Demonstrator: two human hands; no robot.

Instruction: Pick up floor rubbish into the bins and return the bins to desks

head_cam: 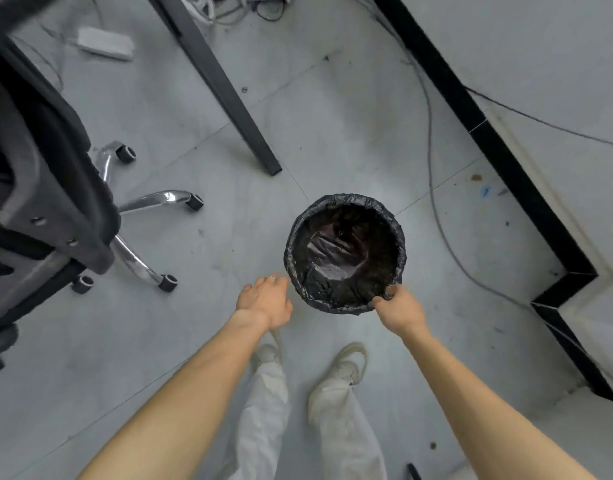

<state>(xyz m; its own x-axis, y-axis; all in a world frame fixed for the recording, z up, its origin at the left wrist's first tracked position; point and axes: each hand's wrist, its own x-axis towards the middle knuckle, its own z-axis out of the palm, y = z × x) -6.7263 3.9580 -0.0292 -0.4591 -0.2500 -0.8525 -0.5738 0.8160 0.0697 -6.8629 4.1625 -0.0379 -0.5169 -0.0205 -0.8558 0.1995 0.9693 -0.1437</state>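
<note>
Below the camera, two pale shoes stand on the grey floor. Just ahead, the right hand pinches the near rim of the bin, fingers closed on its black liner. Beside the bin's left side, the left hand is spread open, palm down, holding nothing. Farther left is an office chair, and beyond the bin a dark desk leg meets the floor.
</note>
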